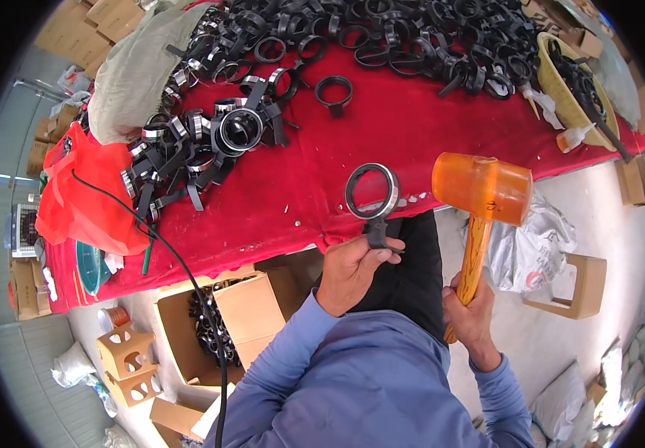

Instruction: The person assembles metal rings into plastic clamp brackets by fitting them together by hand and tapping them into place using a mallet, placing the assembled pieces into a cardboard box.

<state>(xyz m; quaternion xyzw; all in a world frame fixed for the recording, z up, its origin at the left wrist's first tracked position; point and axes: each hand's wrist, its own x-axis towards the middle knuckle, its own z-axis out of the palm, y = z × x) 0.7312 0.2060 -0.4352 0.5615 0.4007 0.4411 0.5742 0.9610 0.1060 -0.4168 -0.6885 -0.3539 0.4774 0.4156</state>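
My left hand (352, 270) pinches the short black stem of a ring-shaped part (373, 192), black with a silver metal band. The ring stands upright at the near edge of the red-covered table (382, 134). In my right hand (472, 313) is a mallet (481, 190) with an orange, see-through head and a wooden handle. Its head is raised to the right of the ring, apart from it. Beyond my left hand lies a heap of black and silver rings with stems (210, 142). One loose black ring (334, 91) rests near the middle of the cloth.
A big pile of black rings (412, 37) covers the table's far side. At far right stands a yellow basket (550, 67); a red bag (87, 198) lies at left. Below the table, an open carton (177, 328) holds more parts. A black cable (188, 272) hangs across the left.
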